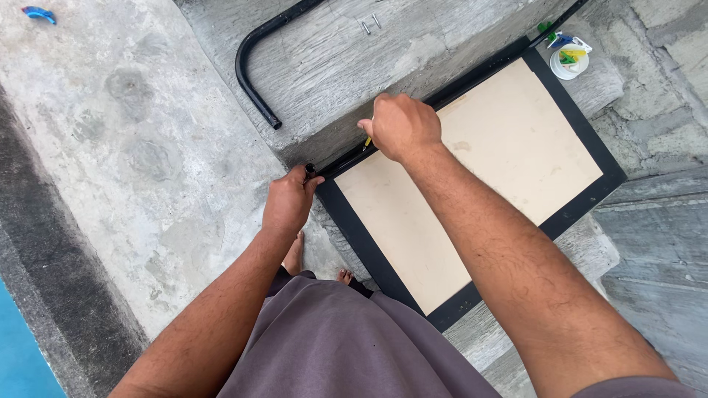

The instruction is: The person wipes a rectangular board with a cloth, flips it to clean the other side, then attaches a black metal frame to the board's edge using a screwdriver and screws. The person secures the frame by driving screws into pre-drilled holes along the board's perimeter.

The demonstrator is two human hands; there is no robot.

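The black-framed board [509,140] lies flat on the concrete under both hands. The left hand [289,200] pinches its near corner; the right hand [402,127] is fisted on a yellow-tipped tool [367,141] at the top rail. It looks stiff and light, best gripped by the rails.

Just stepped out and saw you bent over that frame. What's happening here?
A person stands over a black-framed board lying on rough concrete. The left hand grips the frame's near-left corner, while the right hand presses a small yellow-tipped tool against the frame's upper edge. A bent black tube and two loose screws lie beyond on the concrete.
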